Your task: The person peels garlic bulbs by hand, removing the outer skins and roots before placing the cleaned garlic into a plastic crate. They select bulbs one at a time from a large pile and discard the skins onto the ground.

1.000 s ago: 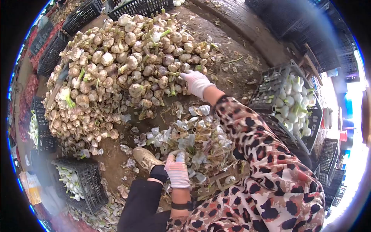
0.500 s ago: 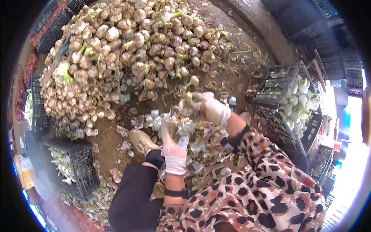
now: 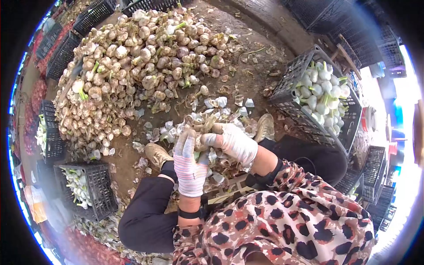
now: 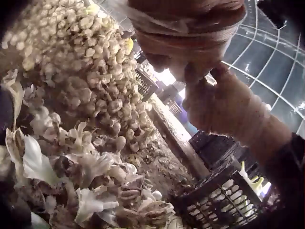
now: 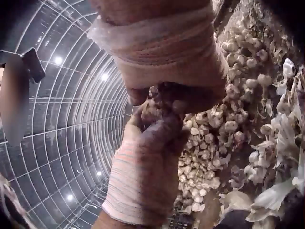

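Garlic bulb [image 5: 155,109] pinched by gloved left hand [image 3: 187,161] and right hand [image 3: 235,142] above peel heap [image 3: 170,131].

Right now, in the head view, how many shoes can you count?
2. The left shoe sits just left of the left hand; the right shoe sits beyond the right hand. Both show almost whole.

Ahead of me: a large heap of unpeeled garlic [image 3: 132,66] on the dirt floor [image 3: 247,73]. To my right: a black crate [image 3: 287,86] of peeled white bulbs [image 3: 324,95]. Lower left: a second crate [image 3: 104,190], partly filled. Loose skins [image 3: 216,102] lie beyond my left shoe [image 3: 157,154].
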The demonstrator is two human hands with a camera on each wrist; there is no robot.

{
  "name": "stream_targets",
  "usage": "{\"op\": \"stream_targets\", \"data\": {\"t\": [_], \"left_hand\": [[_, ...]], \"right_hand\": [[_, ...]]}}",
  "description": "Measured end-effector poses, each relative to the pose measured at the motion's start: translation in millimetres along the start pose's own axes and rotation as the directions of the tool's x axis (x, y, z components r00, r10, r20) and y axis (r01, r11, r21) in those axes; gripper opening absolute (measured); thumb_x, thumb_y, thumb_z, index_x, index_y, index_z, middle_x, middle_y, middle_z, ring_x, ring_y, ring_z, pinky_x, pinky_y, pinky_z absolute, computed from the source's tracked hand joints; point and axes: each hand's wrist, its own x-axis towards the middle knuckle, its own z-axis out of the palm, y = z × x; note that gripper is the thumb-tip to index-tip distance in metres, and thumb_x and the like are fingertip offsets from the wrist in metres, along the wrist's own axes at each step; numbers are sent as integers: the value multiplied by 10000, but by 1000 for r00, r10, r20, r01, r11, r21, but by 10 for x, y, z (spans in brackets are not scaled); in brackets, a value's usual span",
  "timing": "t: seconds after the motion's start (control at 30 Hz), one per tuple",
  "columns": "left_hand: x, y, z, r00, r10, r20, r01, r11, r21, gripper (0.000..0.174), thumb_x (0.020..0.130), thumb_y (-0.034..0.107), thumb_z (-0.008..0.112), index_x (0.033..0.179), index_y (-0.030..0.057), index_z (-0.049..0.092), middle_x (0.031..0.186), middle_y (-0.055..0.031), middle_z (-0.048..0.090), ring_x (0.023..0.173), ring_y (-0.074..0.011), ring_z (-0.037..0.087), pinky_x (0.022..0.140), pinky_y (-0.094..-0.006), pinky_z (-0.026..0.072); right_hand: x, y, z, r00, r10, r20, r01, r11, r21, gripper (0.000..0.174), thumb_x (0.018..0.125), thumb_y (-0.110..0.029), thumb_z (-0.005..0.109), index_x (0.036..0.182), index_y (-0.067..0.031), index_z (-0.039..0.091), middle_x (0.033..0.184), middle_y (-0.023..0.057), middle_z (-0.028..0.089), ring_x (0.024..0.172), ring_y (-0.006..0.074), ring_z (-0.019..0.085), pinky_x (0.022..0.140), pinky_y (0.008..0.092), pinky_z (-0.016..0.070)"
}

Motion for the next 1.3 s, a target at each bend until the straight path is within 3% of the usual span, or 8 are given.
{"op": "stream_targets", "data": {"t": [0.2,0.4,0.63,0.83,0.9,1.07,1.13,1.3], "left_hand": [[-51,94,-34,970,-230,78,241,872,-425,717,777,-51,746,1436,44,479,1358,-155,571,1188,-329,601,1017,-409,498],[-137,38,-92,635,-490,597,519,-302,-800,646,859,372,761,1357,17,554,1024,-103,684,836,-184,658,687,-323,545],[35,244,13,901,-433,38,395,779,-488,555,975,323,645,1389,-23,519,1008,-97,697,770,-155,647,698,-287,535],[-13,206,-148,683,-496,537,534,-164,-830,734,821,290,803,1402,-20,480,1009,-143,684,671,-222,671,555,-347,575],[15,222,-149,700,-458,548,562,-120,-818,712,836,283,791,1400,-23,481,1005,-148,682,687,-229,677,570,-340,577],[106,215,-165,661,-553,508,582,-50,-812,761,803,197,842,1432,4,459,1012,-142,679,789,-238,686,626,-329,579],[14,102,-55,742,-554,377,485,55,-873,838,756,182,885,1453,37,443,1065,-105,654,824,-183,680,681,-307,594],[39,95,43,826,-513,233,498,473,-727,826,792,3,801,1504,23,383,1303,-103,583,1124,-213,619,971,-333,523]], "right_hand": [[-117,48,-93,997,72,-10,-73,995,-73,312,931,-155,637,1214,-30,676,1025,32,716,913,103,619,834,290,512],[-130,246,17,964,-257,-74,210,899,-385,254,884,-48,619,1133,-13,655,938,112,692,896,234,667,808,342,532],[-100,183,-81,790,-612,33,489,598,-635,255,814,-11,645,1067,-39,653,917,148,649,893,392,655,802,401,547],[25,287,-121,971,-122,-206,108,991,-79,225,828,2,642,1053,-16,643,919,157,665,833,337,659,755,386,554],[276,658,-276,939,150,-309,-54,953,299,328,864,1,635,1191,10,604,990,149,684,804,294,669,735,365,563],[317,1033,-637,813,-510,-281,-24,453,-891,586,963,-42,557,1511,-54,350,1197,105,634,821,175,674,740,310,572],[3,355,-476,958,-60,-281,-4,975,-223,577,964,-55,565,1508,-51,373,1162,99,647,831,169,675,694,295,576],[-131,-33,-165,997,-77,19,79,991,-110,527,933,-217,711,1393,-19,547,1124,61,697,1000,104,622,904,285,513]]}}
